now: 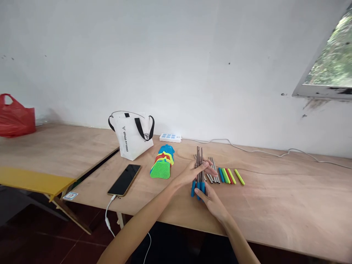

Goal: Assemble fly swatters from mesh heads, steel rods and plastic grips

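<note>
Several metal rods with blue grips [198,186] stand bunched upright between my hands, above the front part of the table. My left hand [196,170] is closed around the metal shafts, thumb across their front and fingers stretched past them. Lower down, my right hand [213,201] grips the blue ends, its thumb pressed on them. Behind my hands lie several loose metal tubes [215,170]. Beside these is a row of blue, green, red and yellow plastic grips [227,176], with a yellow grip [239,177] set apart. Overlapping perforated fly swatter heads [160,170] lie to the left.
A phone [124,179] on a white cable lies at the left of the wooden table [288,198]. Behind it stands a white bag [131,137] with black handles. A white power strip [170,137] sits against the wall, its cord running right. A red plastic bag [18,119] rests far left.
</note>
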A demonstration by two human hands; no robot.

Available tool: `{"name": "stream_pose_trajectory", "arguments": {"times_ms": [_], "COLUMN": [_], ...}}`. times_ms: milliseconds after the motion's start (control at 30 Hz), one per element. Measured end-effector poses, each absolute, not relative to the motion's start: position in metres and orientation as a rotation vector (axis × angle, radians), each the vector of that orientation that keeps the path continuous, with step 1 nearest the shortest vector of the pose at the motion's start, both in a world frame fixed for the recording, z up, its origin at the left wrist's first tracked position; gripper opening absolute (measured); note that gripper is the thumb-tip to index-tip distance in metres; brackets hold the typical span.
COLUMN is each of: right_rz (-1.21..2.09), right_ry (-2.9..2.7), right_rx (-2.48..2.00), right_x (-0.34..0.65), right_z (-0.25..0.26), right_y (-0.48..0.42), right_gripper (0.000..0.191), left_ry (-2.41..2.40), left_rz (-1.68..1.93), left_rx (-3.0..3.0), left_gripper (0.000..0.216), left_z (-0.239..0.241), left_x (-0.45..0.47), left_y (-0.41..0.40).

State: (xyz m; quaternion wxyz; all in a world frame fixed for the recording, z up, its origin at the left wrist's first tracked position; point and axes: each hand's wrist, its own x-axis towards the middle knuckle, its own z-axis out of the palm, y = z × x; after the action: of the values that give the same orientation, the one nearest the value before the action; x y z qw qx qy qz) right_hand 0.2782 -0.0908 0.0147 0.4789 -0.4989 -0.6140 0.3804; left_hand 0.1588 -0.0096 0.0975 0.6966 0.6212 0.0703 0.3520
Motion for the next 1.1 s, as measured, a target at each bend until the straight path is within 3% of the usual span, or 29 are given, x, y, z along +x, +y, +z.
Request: {"name": "stream_pose_trajectory", "arguments": {"times_ms": [133,500,733,1100], "right_rz": [0.985,1.178,1.32,1.395], "right_ry": [-1.502,-1.463,-1.016,-0.623], "right_rx": [-1.199,-1.09,-0.997,-1.014], "right_x": [0.282,0.282,0.254,0.226], "right_z": [0.015,0.019,0.03,0.058], "right_y": [-0.094,-0.101,-0.115,-0.139], "right_gripper": [0.039,0.045,0.055,0.059], "left_ry": [0.087,0.068,0.236,0.351], "left_rz": [0.713,0.53,0.746,0.585], "left_rx": [1.282,1.175,0.812,0.658], "left_gripper": [0.046,0.046,0.047,0.043], "left_z": [0.095,0.098,0.098,0.09], "left_x": [0.16,0.16,0.179,0.19], "left_y": [-0.018,-0.018,-0.014,0.001]}}
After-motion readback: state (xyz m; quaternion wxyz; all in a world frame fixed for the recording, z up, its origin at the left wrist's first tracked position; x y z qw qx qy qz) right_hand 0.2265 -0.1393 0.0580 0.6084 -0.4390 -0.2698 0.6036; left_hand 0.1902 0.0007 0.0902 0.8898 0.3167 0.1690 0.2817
